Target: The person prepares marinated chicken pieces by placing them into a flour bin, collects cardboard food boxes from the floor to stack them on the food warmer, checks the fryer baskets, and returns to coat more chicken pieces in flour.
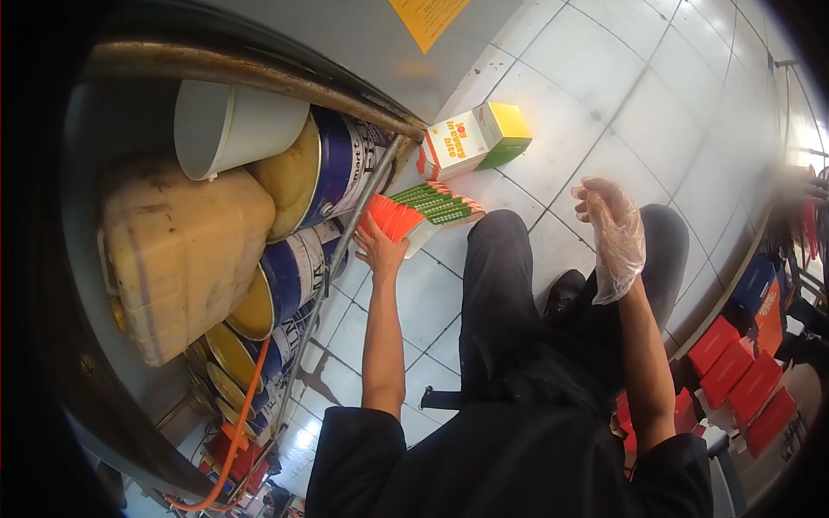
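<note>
My left hand (377, 249) is bare and grips the near red end of a stack of nested paper cartons (440, 203), red with green printed edges. The stack lies on its side, low near the tiled floor. Above my knee, my right hand (615, 237) wears a clear plastic glove (623, 259); its fingers are loosely bent and apart, with nothing seen in them. Just beyond the stack, a white, green and yellow printed carton (466, 142) lies on the floor.
At left, a metal rack (367, 194) holds several blue-labelled tins (332, 168), a yellowed plastic jerrycan (181, 250) and a white bucket (246, 129). An orange hose (250, 393) hangs there. Red boxes (751, 384) stand at right. A grey panel (345, 39) rises ahead.
</note>
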The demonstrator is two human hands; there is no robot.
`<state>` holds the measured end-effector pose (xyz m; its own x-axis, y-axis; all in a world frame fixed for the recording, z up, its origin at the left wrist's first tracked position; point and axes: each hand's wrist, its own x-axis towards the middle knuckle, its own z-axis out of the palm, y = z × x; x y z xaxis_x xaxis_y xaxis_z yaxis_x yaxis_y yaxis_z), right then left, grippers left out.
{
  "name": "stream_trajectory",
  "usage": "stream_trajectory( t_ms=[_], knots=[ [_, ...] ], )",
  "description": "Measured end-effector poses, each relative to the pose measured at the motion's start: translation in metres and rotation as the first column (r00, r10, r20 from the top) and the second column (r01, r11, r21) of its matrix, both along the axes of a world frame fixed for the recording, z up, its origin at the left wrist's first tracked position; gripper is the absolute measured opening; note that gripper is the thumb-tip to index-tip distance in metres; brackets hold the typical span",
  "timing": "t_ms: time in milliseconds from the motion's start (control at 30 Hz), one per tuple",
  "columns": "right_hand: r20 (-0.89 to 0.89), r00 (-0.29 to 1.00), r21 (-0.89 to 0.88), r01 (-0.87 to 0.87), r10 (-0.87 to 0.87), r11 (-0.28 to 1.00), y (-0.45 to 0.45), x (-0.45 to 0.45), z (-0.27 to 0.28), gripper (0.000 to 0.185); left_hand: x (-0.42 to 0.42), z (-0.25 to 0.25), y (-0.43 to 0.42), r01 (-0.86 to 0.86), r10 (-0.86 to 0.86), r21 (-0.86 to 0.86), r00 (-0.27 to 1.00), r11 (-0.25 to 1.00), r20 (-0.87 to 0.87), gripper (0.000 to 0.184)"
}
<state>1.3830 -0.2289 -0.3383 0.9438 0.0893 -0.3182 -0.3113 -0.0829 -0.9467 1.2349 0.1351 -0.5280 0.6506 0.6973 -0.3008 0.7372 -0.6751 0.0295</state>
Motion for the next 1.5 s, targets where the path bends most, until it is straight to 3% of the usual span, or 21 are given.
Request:
stream_trajectory(
  t_ms=[133, 300, 433, 500, 600, 700, 800, 900, 967, 1033, 1067, 1167, 1267, 1400, 1500],
  knots=[
    [-0.015, 0.999, -0.096, -0.05, 0.049, 0.994, 0.0, -0.007, -0.011, 0.02, 0.007, 0.001, 0.015, -0.05, 0.033, -0.134, 0.991, 0.99, -0.127, 0.111],
    [-0.022, 1.0, -0.007, -0.01, 0.01, 1.0, -0.011, -0.011, -0.018, 0.019, -0.009, -0.029, 0.033, 0.145, -0.131, -0.218, 0.988, 0.965, 0.079, 0.088],
    [-0.012, 1.0, -0.012, 0.003, -0.003, 1.0, -0.016, -0.014, -0.019, 0.019, -0.022, -0.027, 0.038, 0.22, -0.196, -0.212, 0.972, 0.952, 0.126, 0.062],
    [-0.021, 1.0, -0.059, 0.0, -0.001, 0.998, -0.017, -0.015, -0.015, 0.019, -0.027, -0.012, 0.038, 0.213, -0.189, -0.244, 0.975, 0.946, 0.116, 0.055],
    [-0.009, 1.0, -0.046, -0.011, 0.01, 0.999, -0.019, -0.017, -0.015, 0.019, -0.021, 0.049, 0.034, 0.142, -0.121, -0.373, 0.989, 0.917, 0.08, 0.051],
    [0.033, 0.999, 0.054, 0.04, -0.042, 0.998, -0.02, -0.017, -0.01, 0.02, -0.002, 0.107, 0.028, 0.043, -0.01, -0.631, 0.998, 0.774, 0.056, 0.054],
    [0.057, 0.992, 0.149, 0.106, -0.116, 0.983, -0.027, -0.014, 0.0, 0.02, 0.027, 0.124, 0.015, 0.095, -0.003, -0.694, 0.991, 0.714, 0.133, 0.051],
    [0.13, 0.973, 0.275, 0.15, -0.191, 0.95, -0.04, -0.012, 0.008, 0.021, 0.086, 0.145, -0.012, 0.127, -0.03, -0.836, 0.991, 0.534, 0.131, 0.049],
    [0.141, 0.957, 0.313, 0.199, -0.253, 0.929, -0.046, -0.012, 0.018, 0.02, 0.14, 0.155, -0.033, 0.455, -0.374, -0.567, 0.89, 0.687, 0.262, 0.049],
    [0.165, 0.942, 0.357, 0.218, -0.291, 0.908, -0.051, -0.011, 0.026, 0.02, 0.192, 0.194, -0.082, 0.581, -0.468, -0.253, 0.793, 0.773, 0.392, 0.052],
    [0.16, 0.941, 0.363, 0.224, -0.297, 0.905, -0.052, -0.011, 0.026, 0.02, 0.215, 0.2, -0.1, 0.64, -0.515, -0.139, 0.712, 0.756, 0.478, 0.053],
    [0.151, 0.938, 0.366, 0.239, -0.311, 0.899, -0.054, -0.012, 0.024, 0.02, 0.283, 0.176, -0.146, 0.705, -0.662, 0.255, 0.391, 0.662, 0.639, 0.06],
    [0.147, 0.941, 0.332, 0.244, -0.305, 0.911, -0.052, -0.011, 0.024, 0.021, 0.32, 0.108, -0.139, 0.676, -0.889, 0.658, -0.01, 0.331, 0.457, 0.062],
    [0.121, 0.946, 0.308, 0.254, -0.302, 0.917, -0.059, -0.01, 0.023, 0.021, 0.274, 0.034, -0.109, 0.807, -0.91, 0.537, 0.0, 0.246, 0.416, 0.064],
    [0.091, 0.942, 0.303, 0.282, -0.322, 0.91, -0.059, -0.008, 0.018, 0.021, 0.215, 0.001, -0.085, 0.87, -0.895, 0.414, 0.066, 0.269, 0.441, 0.067]
  ],
)
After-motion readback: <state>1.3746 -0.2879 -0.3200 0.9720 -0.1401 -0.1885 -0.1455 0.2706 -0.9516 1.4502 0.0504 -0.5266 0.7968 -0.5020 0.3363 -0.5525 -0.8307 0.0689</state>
